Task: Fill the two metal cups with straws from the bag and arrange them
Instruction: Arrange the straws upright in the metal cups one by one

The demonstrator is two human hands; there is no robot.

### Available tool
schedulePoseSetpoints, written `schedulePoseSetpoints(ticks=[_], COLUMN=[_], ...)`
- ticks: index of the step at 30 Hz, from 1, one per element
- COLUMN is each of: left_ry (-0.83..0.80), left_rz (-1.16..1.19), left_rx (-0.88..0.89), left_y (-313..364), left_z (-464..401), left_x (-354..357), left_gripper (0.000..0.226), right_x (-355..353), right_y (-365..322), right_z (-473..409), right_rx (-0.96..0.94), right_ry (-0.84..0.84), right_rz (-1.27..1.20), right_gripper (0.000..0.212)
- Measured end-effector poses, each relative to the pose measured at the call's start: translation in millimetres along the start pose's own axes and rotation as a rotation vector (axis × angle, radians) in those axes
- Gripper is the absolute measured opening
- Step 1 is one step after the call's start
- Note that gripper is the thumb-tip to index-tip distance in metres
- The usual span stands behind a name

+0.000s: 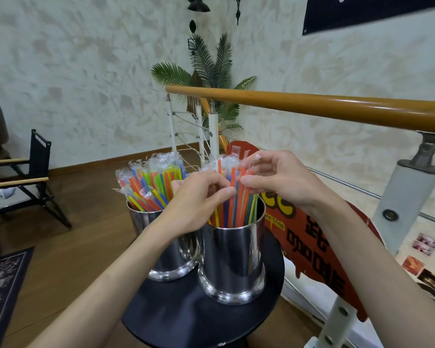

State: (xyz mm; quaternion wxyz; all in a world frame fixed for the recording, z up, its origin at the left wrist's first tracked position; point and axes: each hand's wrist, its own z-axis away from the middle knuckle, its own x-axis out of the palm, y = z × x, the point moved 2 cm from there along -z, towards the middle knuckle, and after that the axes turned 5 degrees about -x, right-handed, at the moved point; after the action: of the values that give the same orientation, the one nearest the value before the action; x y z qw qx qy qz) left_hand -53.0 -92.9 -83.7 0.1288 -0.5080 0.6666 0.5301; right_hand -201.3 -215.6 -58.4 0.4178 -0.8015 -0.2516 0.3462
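Metal right cup [232, 259]: straws [239, 204] upright; left hand [199, 197] and right hand [274, 182] fingers [246, 183] pinching straw tops.

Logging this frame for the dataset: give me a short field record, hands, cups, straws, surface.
surface: round black table
near cup: upright, holds straws
far cup: upright, packed with wrapped straws
left hand: fingers curled among near cup's straws
right hand: pinching straw tops
bag: not visible
behind: wooden handrail, red sign
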Motion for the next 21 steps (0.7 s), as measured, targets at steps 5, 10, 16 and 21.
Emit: schedulePoseSetpoints(ticks=[5, 10, 16, 21], left_ry=[-0.011, -0.013, 0.023, 0.192], left_rz=[-0.023, -0.017, 0.02, -0.193], left_rx=[0.0, 0.011, 0.012, 0.046], left_y=[1.4, 3.2, 4.9, 9.2], left_z=[1.4, 2.3, 3.9, 6.5], left_x=[-1.5, -2.8, -4.2, -7.7], left_gripper=[0.022, 0.022, 0.007, 0.042], right_x=[2.9, 3.2, 3.7, -0.6], right_y=[2.3, 3.1, 1.5, -4.6], right_z=[-0.4, -0.6, -0.6, -3.7], right_rx=[0.022, 0.029, 0.023, -0.107], right_ry=[-0.024, -0.023, -0.023, 0.087], right_rz=[0.005, 0.008, 0.0, 0.042], right_gripper=[0.023, 0.023, 0.014, 0.011])
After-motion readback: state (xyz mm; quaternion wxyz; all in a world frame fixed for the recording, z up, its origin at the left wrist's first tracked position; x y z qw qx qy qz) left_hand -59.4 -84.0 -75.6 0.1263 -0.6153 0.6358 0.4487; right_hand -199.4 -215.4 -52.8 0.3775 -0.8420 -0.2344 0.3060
